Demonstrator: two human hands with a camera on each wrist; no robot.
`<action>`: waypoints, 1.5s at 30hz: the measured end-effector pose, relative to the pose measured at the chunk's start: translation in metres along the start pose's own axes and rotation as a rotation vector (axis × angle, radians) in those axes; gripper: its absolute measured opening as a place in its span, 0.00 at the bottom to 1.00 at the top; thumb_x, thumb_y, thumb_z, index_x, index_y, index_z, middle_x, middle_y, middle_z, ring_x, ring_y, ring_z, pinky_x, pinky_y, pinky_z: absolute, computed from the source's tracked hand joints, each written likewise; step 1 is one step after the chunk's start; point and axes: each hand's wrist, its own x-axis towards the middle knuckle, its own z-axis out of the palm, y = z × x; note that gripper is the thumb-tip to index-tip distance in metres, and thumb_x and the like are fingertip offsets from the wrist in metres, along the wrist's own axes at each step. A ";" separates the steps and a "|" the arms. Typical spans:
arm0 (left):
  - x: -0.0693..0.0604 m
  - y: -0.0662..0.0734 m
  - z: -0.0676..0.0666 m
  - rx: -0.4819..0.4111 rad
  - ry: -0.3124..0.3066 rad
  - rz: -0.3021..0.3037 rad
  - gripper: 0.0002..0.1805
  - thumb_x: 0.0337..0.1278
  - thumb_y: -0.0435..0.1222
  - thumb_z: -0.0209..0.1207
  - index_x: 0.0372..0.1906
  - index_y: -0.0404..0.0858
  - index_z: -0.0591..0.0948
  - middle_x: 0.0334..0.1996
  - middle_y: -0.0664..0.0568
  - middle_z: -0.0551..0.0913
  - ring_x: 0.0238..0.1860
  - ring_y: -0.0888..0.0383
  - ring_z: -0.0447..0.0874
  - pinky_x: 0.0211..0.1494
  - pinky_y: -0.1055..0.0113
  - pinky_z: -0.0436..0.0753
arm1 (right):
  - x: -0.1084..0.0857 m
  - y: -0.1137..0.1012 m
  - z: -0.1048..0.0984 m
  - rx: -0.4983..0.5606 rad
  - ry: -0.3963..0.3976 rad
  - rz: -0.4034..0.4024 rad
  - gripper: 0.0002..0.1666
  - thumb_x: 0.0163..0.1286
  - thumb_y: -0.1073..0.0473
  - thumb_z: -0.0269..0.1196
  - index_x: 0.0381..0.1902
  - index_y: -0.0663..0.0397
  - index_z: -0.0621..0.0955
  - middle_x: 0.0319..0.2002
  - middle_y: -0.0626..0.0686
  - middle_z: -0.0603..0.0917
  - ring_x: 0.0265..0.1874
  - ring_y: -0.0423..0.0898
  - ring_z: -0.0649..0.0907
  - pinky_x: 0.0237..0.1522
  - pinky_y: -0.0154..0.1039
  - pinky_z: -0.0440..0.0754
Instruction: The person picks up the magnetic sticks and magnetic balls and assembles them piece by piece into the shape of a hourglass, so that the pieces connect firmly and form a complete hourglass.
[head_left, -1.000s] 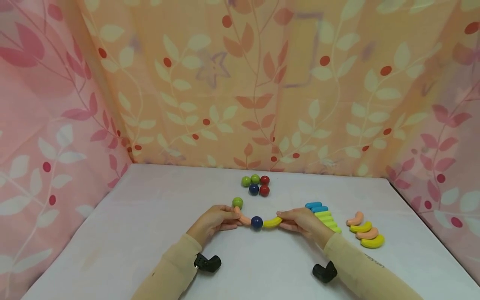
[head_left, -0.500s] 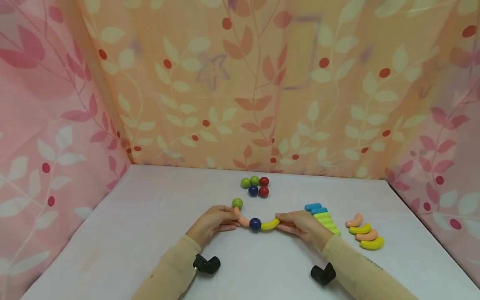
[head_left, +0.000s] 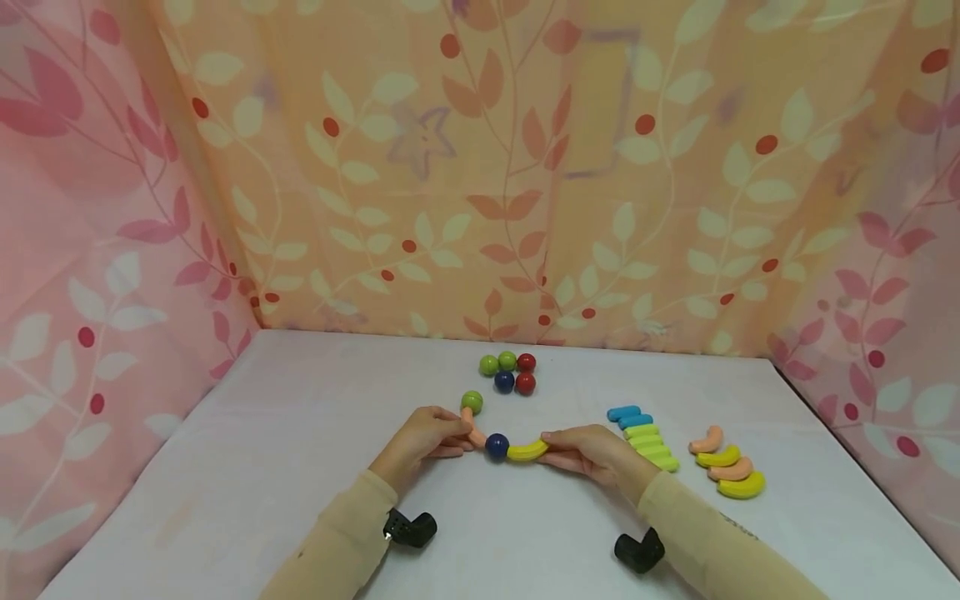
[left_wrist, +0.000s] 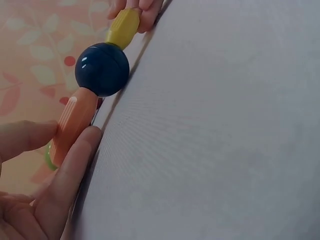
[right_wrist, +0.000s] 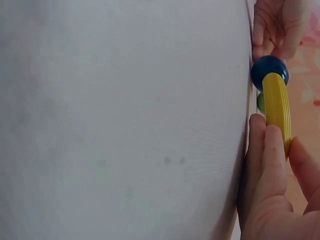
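Note:
My left hand [head_left: 429, 433] pinches a curved peach-coloured toy rod [left_wrist: 77, 122] between thumb and fingers. A green ball [head_left: 472, 402] sits at the rod's far end, and a dark blue ball [left_wrist: 102, 70] touches its near end. From the blue ball a curved yellow rod [right_wrist: 278, 105] runs to the right. The thumb and fingers of my right hand [head_left: 592, 452] pinch that rod's outer end. Together the pieces form a bent chain over the white table [head_left: 510, 533]. In the right wrist view, the peach rod is hidden behind the blue ball and left hand.
Behind the chain lies a cluster of green, red [head_left: 526, 383] and blue [head_left: 504, 382] balls. Short blue rods [head_left: 630, 417] and lime rods [head_left: 651, 447] line up right of my right hand. Farther right are curved peach [head_left: 731, 469] and yellow rods [head_left: 741, 485]. Floral curtains [head_left: 480, 167] surround the table.
My right hand has moved left with the yellow rod and blue ball. The peach rod now stands more steeply in the head view. Both hands keep their grips.

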 end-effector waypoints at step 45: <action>0.003 -0.002 -0.006 -0.068 -0.047 -0.064 0.13 0.60 0.34 0.66 0.44 0.29 0.83 0.28 0.47 0.89 0.28 0.61 0.89 0.36 0.68 0.88 | 0.005 -0.015 0.001 -0.185 0.000 -0.085 0.23 0.68 0.60 0.66 0.57 0.67 0.79 0.41 0.54 0.89 0.38 0.44 0.89 0.46 0.38 0.87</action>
